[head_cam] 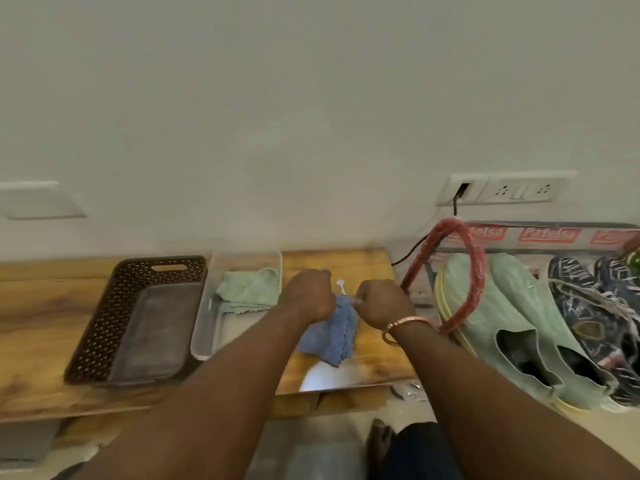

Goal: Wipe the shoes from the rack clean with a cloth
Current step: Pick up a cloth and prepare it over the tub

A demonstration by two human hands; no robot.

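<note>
Curled into fists at the centre of the frame, the left hand (306, 294) and right hand (381, 303) each grip the top edge of a blue cloth (329, 336), which drapes onto the wooden table (41, 323). Pale green shoes (502, 323) sit on the rack (479, 271) at the right.

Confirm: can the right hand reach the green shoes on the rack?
Probably yes. The green shoes sit just right of the right hand, tops uncovered. The rack's red end loop stands between them, so the hand would likely go over it; its fingers pinch the blue cloth.
</note>
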